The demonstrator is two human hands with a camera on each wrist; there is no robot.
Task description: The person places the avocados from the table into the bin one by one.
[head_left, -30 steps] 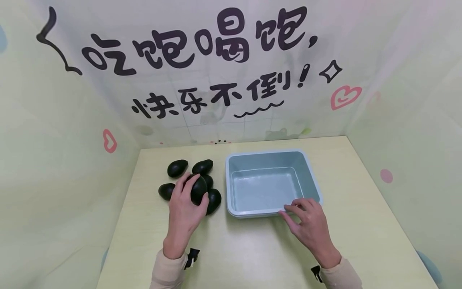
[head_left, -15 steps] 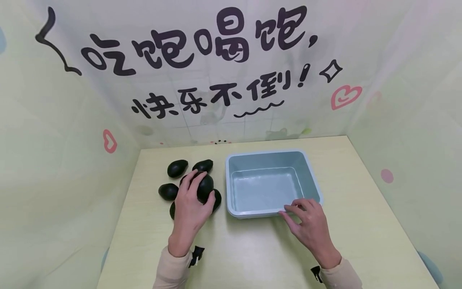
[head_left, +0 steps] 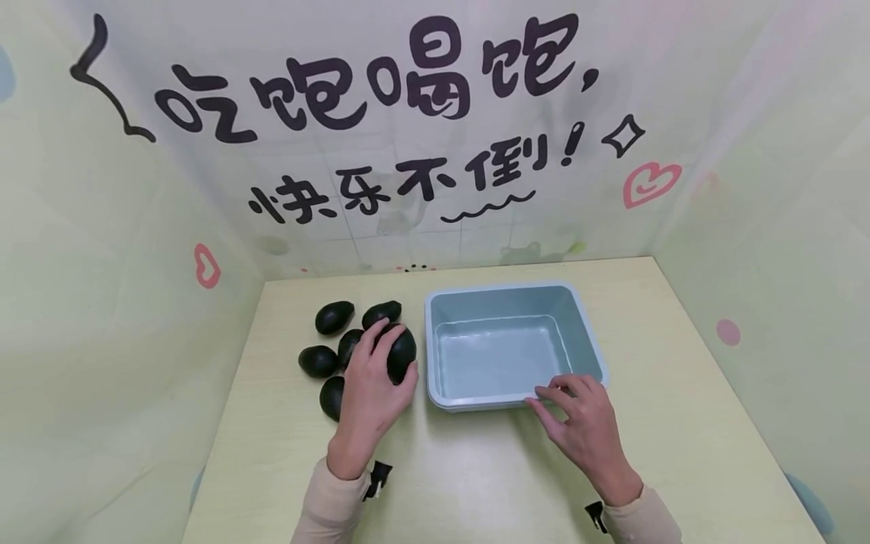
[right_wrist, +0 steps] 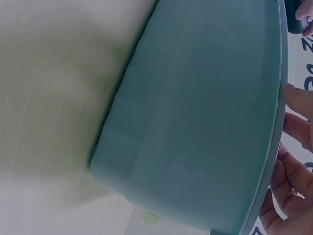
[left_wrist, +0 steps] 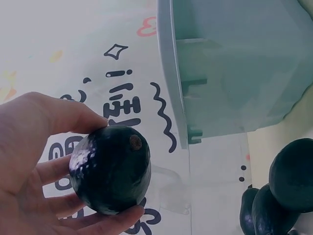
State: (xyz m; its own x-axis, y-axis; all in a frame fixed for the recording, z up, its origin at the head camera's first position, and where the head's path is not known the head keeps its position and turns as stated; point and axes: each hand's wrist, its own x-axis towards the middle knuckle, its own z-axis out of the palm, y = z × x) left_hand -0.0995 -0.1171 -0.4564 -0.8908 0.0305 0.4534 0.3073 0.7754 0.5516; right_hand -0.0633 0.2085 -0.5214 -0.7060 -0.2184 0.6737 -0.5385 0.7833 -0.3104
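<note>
My left hand [head_left: 372, 397] grips a dark green avocado [head_left: 404, 355], fingers over its far side and thumb on the near right. In the left wrist view the stem scar of this avocado [left_wrist: 111, 169] shows, and it is held off the table, below the bin's rim in that picture. A light blue-grey plastic bin [head_left: 430, 347] with nothing in it stands just right of the avocado. My right hand [head_left: 583, 423] pinches the bin's front rim near its right corner; in the right wrist view the thumb [right_wrist: 298, 100] lies at the rim's edge.
Several more avocados [head_left: 334, 317] lie on the pale wooden table [head_left: 462, 476] at the left, behind and beside my left hand. A printed cloth [head_left: 421, 227] with dark lettering hangs behind the table, and similar cloth flanks both sides.
My left hand has carried its avocado to the right from over the group, toward the bin. More of the avocados at left are uncovered. My right hand and the bin have stayed put.
</note>
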